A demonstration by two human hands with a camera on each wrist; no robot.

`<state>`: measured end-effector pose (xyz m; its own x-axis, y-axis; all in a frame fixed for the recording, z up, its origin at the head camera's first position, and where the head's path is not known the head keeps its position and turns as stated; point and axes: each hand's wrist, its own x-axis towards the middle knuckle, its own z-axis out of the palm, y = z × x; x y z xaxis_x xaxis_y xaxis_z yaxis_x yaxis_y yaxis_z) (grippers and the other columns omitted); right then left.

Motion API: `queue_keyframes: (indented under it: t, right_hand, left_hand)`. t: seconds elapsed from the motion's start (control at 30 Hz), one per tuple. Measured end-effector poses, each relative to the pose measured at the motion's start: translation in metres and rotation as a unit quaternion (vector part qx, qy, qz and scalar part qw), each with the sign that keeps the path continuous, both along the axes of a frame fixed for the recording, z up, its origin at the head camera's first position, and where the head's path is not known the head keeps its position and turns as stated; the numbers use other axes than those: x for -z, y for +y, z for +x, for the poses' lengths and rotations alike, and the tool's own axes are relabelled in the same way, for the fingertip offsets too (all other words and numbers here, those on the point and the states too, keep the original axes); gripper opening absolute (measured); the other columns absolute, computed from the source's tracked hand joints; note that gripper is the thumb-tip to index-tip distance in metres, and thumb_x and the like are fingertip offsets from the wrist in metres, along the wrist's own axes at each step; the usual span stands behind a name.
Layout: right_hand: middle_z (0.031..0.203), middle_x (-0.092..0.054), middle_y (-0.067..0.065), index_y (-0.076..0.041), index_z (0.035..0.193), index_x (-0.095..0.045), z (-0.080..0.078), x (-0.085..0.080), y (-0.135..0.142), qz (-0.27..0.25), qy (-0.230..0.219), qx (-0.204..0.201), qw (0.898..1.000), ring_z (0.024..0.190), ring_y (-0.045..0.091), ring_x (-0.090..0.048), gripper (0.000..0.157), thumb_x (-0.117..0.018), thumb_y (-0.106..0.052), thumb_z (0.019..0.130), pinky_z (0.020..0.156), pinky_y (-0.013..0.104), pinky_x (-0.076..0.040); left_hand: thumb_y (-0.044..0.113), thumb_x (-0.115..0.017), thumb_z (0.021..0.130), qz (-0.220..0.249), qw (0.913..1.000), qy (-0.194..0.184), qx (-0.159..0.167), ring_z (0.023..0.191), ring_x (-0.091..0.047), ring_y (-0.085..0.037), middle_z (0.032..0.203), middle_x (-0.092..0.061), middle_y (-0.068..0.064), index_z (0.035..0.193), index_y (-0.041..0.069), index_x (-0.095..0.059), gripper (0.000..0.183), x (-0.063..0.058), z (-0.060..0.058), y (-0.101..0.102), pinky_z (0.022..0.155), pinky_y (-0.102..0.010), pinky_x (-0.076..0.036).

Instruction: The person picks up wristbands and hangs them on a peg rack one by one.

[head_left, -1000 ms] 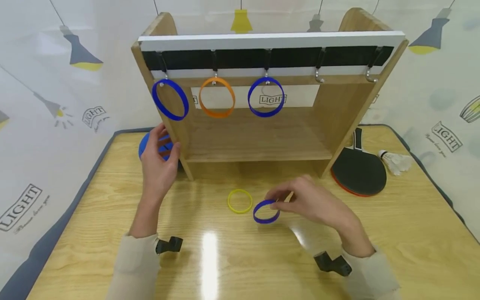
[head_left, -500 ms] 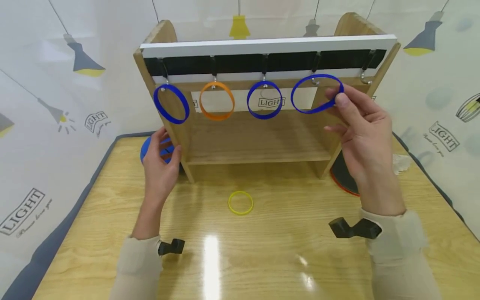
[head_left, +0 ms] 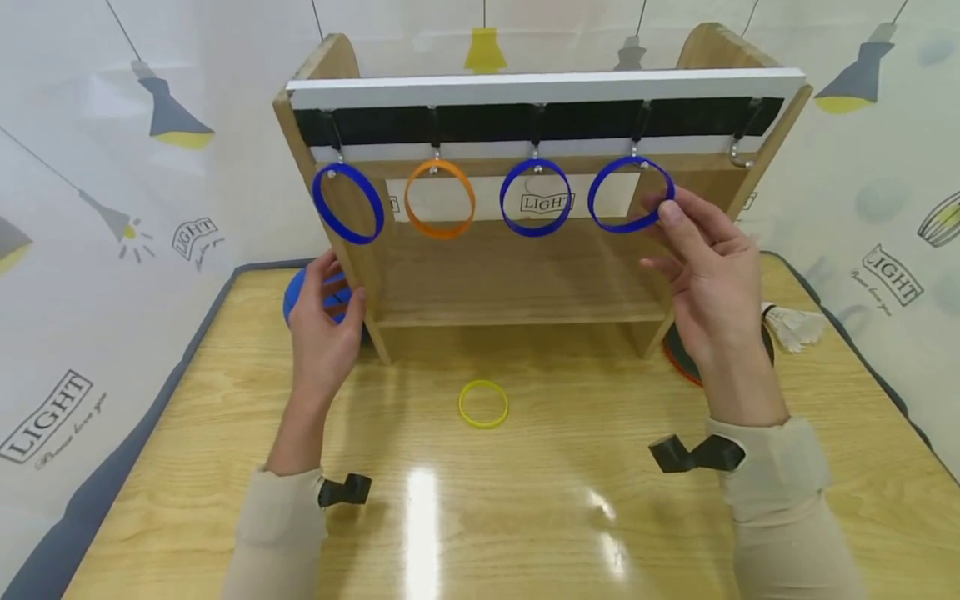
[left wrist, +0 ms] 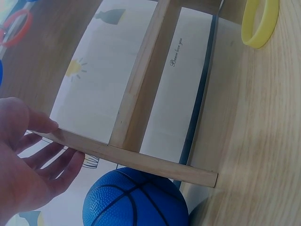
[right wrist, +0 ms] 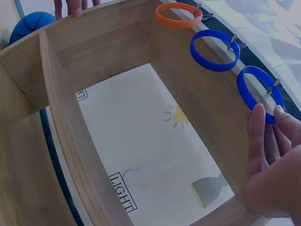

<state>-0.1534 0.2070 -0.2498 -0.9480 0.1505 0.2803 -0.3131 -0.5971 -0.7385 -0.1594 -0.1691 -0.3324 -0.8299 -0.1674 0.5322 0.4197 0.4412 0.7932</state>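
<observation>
My right hand (head_left: 712,283) pinches the right side of a blue silicone wristband (head_left: 626,228) between thumb and fingers. The top of this band sits around the fourth hook (head_left: 635,150) of a wooden shelf (head_left: 517,296); in the right wrist view the hook passes inside the band (right wrist: 242,87). From the hooks to its left hang another blue wristband (head_left: 536,232), an orange wristband (head_left: 438,234) and one more blue wristband (head_left: 356,239). My left hand (head_left: 326,333) grips the shelf's left side panel (left wrist: 160,165), thumb on one face and fingers on the other.
A yellow wristband (head_left: 461,404) lies on the table (head_left: 540,500) before the shelf. The rightmost hook (head_left: 738,158) holds nothing. A blue ball with black lines (left wrist: 136,202) is beside the left panel. At the right lie a table tennis bat (head_left: 678,354) and a shuttlecock (head_left: 797,329).
My right hand has lifted the blue wristband from the table up to the fourth hook, then shifted slightly left, and the band now hangs rounder there. My left hand keeps its grip on the shelf.
</observation>
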Motion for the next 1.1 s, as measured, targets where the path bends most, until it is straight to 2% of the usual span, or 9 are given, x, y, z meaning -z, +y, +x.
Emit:
queue_keyframes:
  t: [0.4,0.53,0.57,0.63,0.77,0.83,0.9,1.0,1.1]
  right_hand:
    - [0.119,-0.065,0.02,0.011,0.126,-0.058,0.005,0.021,0.004,0.058,-0.018,-0.007,0.998,0.104,0.028,-0.066,0.042,-0.069,-0.011,0.091,0.062,0.031,-0.058]
    - [0.116,-0.067,0.018,0.008,0.123,-0.06,0.01,0.043,-0.006,0.18,-0.045,-0.046,0.981,0.099,0.029,-0.068,0.039,-0.063,-0.02,0.097,0.067,0.033,-0.058]
    - [0.114,-0.068,0.017,0.007,0.122,-0.061,0.011,0.049,-0.01,0.237,-0.054,-0.063,0.968,0.097,0.028,-0.068,0.039,-0.063,-0.023,0.097,0.069,0.033,-0.058]
    - [0.107,-0.07,0.015,0.004,0.119,-0.065,0.014,0.059,-0.021,0.36,-0.068,-0.104,0.925,0.09,0.028,-0.069,0.035,-0.063,-0.024,0.097,0.069,0.036,-0.058]
    - [0.093,-0.072,0.008,-0.001,0.113,-0.069,0.018,0.077,-0.052,0.58,-0.057,-0.173,0.794,0.077,0.022,-0.069,0.028,-0.064,-0.023,0.096,0.063,0.038,-0.057]
    - [0.089,-0.071,0.003,-0.006,0.11,-0.072,0.021,0.086,-0.067,0.665,-0.048,-0.168,0.726,0.075,0.019,-0.068,0.025,-0.065,-0.025,0.095,0.065,0.038,-0.055]
    - [0.088,-0.07,0.0,-0.009,0.108,-0.073,0.023,0.095,-0.079,0.726,-0.048,-0.141,0.672,0.076,0.016,-0.066,0.025,-0.067,-0.029,0.093,0.068,0.038,-0.054]
    - [0.087,-0.07,-0.003,-0.013,0.103,-0.074,0.023,0.107,-0.089,0.772,-0.049,-0.095,0.627,0.08,0.015,-0.065,0.023,-0.07,-0.032,0.091,0.071,0.039,-0.052]
    - [0.086,-0.069,-0.003,-0.013,0.097,-0.075,0.023,0.118,-0.093,0.778,-0.047,-0.091,0.62,0.08,0.015,-0.064,0.019,-0.072,-0.031,0.089,0.071,0.038,-0.052]
  left_hand:
    - [0.007,-0.062,0.095,-0.001,1.0,-0.008,0.003,0.107,-0.06,-0.018,0.127,-0.06,-0.002,0.141,0.018,-0.05,0.049,0.0,0.0,0.0,0.078,-0.033,-0.053]
    - [0.007,-0.062,0.094,-0.001,1.0,-0.001,0.002,0.106,-0.061,-0.017,0.127,-0.06,-0.002,0.14,0.019,-0.051,0.049,-0.001,-0.001,0.0,0.077,-0.031,-0.053]
    - [0.007,-0.062,0.094,-0.002,1.0,0.0,0.001,0.106,-0.061,-0.018,0.127,-0.06,-0.002,0.14,0.018,-0.051,0.049,0.0,-0.001,0.0,0.077,-0.03,-0.053]
    - [0.007,-0.062,0.095,-0.003,1.0,-0.002,-0.001,0.106,-0.061,-0.018,0.127,-0.06,-0.002,0.141,0.018,-0.05,0.049,0.0,-0.001,-0.001,0.078,-0.03,-0.053]
    - [0.008,-0.062,0.095,-0.002,1.0,-0.007,-0.002,0.107,-0.06,-0.019,0.128,-0.06,-0.002,0.141,0.019,-0.05,0.049,0.001,0.001,-0.002,0.078,-0.031,-0.053]
    - [0.008,-0.062,0.095,0.0,1.0,-0.008,-0.003,0.107,-0.06,-0.019,0.128,-0.059,-0.002,0.141,0.019,-0.05,0.049,0.001,0.001,-0.002,0.078,-0.031,-0.053]
    - [0.008,-0.062,0.095,0.002,1.0,-0.008,-0.003,0.106,-0.06,-0.018,0.128,-0.059,-0.002,0.141,0.019,-0.05,0.049,0.001,0.001,-0.002,0.078,-0.03,-0.053]
    - [0.009,-0.062,0.095,0.001,1.0,-0.009,0.0,0.107,-0.06,-0.019,0.128,-0.059,-0.002,0.141,0.019,-0.05,0.049,0.0,0.001,-0.001,0.078,-0.031,-0.053]
    - [0.009,-0.062,0.095,-0.002,0.9999,-0.01,0.001,0.107,-0.06,-0.019,0.129,-0.059,-0.002,0.141,0.018,-0.049,0.049,-0.001,0.001,-0.001,0.079,-0.032,-0.053]
